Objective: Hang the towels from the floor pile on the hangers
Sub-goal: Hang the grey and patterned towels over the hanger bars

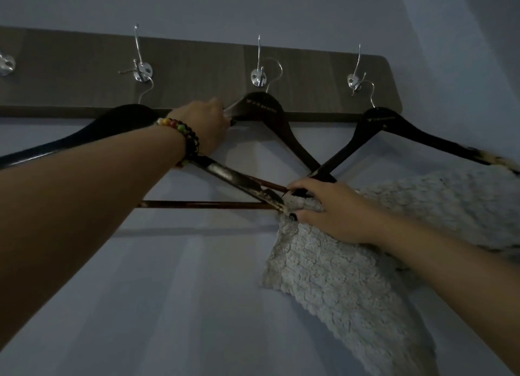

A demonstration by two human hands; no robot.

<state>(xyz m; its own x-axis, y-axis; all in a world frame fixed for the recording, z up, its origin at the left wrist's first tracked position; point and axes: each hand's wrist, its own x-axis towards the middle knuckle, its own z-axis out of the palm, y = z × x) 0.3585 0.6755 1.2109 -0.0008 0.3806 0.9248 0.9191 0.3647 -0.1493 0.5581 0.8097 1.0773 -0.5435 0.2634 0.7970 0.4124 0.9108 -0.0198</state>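
Observation:
Three dark wooden hangers hang from hooks on a wall board (197, 63). My left hand (202, 125) grips the left shoulder of the middle hanger (270, 114). My right hand (329, 209) pinches the edge of a pale fluffy towel (332, 277) at the right end of the hangers' lower bars, where the left hanger (92, 133) and middle hanger cross. The towel hangs down below my right forearm. Another stretch of pale towel (450, 204) lies across the right hanger (405, 131); whether it is the same towel I cannot tell.
Silver metal hooks (259, 77) stick out of the board, one more at the far left edge (5, 64). The left hanger's bar (202, 205) runs level beneath my left wrist. Below is a plain pale wall (183, 291). The room is dim.

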